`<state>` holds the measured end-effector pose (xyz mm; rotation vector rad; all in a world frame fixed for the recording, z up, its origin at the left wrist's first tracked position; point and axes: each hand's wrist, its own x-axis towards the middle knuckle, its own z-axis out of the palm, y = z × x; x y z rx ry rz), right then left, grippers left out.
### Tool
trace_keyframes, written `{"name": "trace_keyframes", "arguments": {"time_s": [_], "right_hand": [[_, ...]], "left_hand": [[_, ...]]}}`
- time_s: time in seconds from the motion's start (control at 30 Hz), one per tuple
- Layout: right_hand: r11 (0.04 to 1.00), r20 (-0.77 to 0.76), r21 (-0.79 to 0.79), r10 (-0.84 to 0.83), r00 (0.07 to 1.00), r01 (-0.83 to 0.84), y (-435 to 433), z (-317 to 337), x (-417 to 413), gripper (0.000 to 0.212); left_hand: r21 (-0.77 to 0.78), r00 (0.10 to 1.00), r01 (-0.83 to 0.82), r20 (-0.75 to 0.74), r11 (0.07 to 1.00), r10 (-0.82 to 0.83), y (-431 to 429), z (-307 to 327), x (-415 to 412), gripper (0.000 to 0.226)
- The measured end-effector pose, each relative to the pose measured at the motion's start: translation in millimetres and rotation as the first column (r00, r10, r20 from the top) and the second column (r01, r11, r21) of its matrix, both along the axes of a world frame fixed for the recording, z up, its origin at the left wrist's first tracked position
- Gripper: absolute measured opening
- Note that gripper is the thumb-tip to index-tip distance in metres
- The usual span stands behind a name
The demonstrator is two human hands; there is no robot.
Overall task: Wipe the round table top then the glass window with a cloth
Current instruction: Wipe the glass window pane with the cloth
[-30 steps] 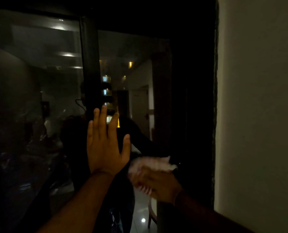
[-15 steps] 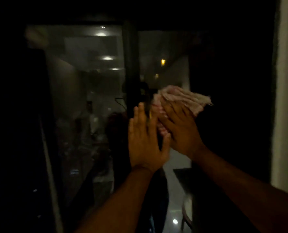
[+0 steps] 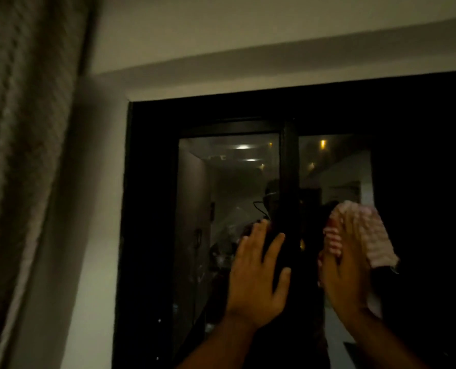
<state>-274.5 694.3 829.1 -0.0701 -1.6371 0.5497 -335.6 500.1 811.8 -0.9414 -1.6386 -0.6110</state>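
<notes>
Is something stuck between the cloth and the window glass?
Nothing visible. The right hand presses the cloth flat against the glass window; the left hand lies apart, further left.

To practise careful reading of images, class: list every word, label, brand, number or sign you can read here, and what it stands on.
No text can be read.
The cloth shows only pink stripes, the window glass only dim reflections; the frame, wall and curtain carry no writing.

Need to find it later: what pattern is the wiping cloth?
The cloth is pink-and-white striped, seen in the head view.
</notes>
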Motion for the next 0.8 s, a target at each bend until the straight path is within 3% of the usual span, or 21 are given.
{"name": "trace_keyframes", "arguments": {"time_s": [0.03,0.1,0.17,0.2,0.3,0.4,0.5,0.6,0.67,0.7,0.73,0.8], "right_hand": [[1.000,-0.030,0.007,0.026,0.999,-0.026,-19,17,-7,0.066],[0.965,0.007,0.263,-0.018,1.000,0.016,-51,53,-19,0.076],[0.817,0.087,0.570,-0.172,0.981,0.093,-74,83,-35,0.074],[0.761,0.124,0.644,-0.206,0.971,0.079,-84,91,-43,0.070],[0.707,0.231,0.707,-0.248,0.941,0.013,-118,96,-63,0.062],[0.654,0.225,0.756,-0.227,0.948,-0.023,-143,72,-72,0.063],[0.462,0.230,0.880,-0.211,0.950,-0.110,-152,5,-72,0.061],[0.257,0.355,0.926,-0.346,0.868,-0.277,-137,-52,-66,0.047],[0.267,0.452,0.886,-0.319,0.833,-0.379,-121,-57,-61,0.049],[0.301,0.365,0.914,-0.325,0.873,-0.271,-113,-46,-59,0.050],[0.363,0.242,0.924,-0.320,0.916,-0.117,-104,-35,-61,0.054],[0.601,0.226,0.798,-0.350,0.909,0.033,-99,12,-56,0.066]], "left_hand": [[0.045,0.998,-0.064,-0.003,0.997,0.064,-22,7,-5,0.068],[0.111,0.980,-0.199,0.002,0.974,0.200,-65,23,-16,0.069],[0.148,0.950,-0.309,0.005,0.939,0.312,-107,39,-28,0.069],[0.156,0.933,-0.356,0.004,0.921,0.360,-128,46,-34,0.069],[0.107,0.874,-0.484,0.006,0.868,0.487,-189,56,-62,0.072],[0.046,0.839,-0.544,0.045,0.838,0.542,-223,58,-83,0.075],[-0.001,0.829,-0.559,0.034,0.829,0.558,-228,53,-95,0.076],[0.013,0.835,-0.550,-0.030,0.835,0.550,-226,44,-104,0.076],[0.036,0.846,-0.528,-0.070,0.849,0.529,-227,40,-107,0.077],[0.048,0.851,-0.516,-0.085,0.855,0.519,-227,41,-109,0.078],[0.049,0.857,-0.506,-0.085,0.861,0.508,-228,41,-110,0.079],[0.055,0.869,-0.483,-0.088,0.874,0.486,-228,41,-108,0.078]]}}
